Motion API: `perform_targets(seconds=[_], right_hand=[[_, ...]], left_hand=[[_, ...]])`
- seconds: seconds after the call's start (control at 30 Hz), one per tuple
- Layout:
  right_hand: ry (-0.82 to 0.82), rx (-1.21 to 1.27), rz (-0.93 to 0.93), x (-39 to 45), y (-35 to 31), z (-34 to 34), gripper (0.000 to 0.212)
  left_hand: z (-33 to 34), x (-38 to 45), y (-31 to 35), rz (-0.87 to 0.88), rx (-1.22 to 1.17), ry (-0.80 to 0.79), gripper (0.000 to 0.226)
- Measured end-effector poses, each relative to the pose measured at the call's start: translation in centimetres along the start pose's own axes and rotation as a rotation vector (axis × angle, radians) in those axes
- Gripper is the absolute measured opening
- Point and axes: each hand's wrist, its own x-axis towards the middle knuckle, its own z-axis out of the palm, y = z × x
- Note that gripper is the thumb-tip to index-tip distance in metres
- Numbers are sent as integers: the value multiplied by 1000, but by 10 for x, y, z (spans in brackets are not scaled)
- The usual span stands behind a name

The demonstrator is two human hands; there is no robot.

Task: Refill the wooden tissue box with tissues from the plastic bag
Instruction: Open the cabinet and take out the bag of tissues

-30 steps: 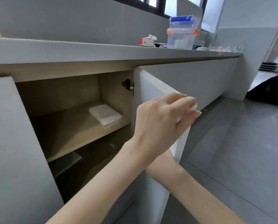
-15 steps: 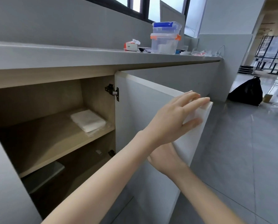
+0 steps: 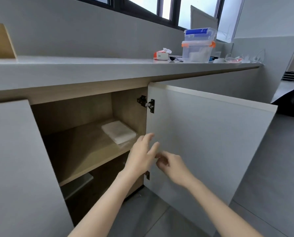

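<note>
A white stack of tissues in a clear plastic bag lies on the upper shelf of the open cupboard, near its right wall. My left hand is just in front of the shelf's right end, fingers spread, holding nothing, a little short of the bag. My right hand hovers beside it in front of the open door, fingers loosely curled and empty. The corner of a wooden box shows on the counter at the far left.
The white cupboard door stands swung wide to the right. On the grey counter sit an orange-and-white tissue pack and stacked clear plastic containers. A closed door panel is at the left. A black bag lies on the floor at right.
Both hands have let go of the door's edge and moved left toward the shelf. The door has swung further open, and my view has shifted back and to the right.
</note>
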Motion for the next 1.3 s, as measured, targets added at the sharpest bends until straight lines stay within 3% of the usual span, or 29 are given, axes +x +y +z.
perform_targets(seconds=[0.17,0.3,0.57,0.87,1.0,1.1,1.3], right_hand=[[10,301,125,26,-8,14,31],[9,399,151,51,1,25,30],[-52,432,148,135,17,42,27],[-166,336,86,221,19,65,48],[-212,393,141,241,22,76,50],[-196,446,164,246,27,82,47],[-168,511,187,245,27,83,42]], left_hand=[[-32,0,-40,-574,-482,-85,45],[-39,16,-76,-766,-708,25,45],[-33,68,-129,-842,-781,176,38],[-31,125,-169,-907,-868,341,21],[-26,145,-178,-950,-833,406,28],[-26,158,-187,-994,-840,421,11],[-20,165,-199,-976,-774,332,18]])
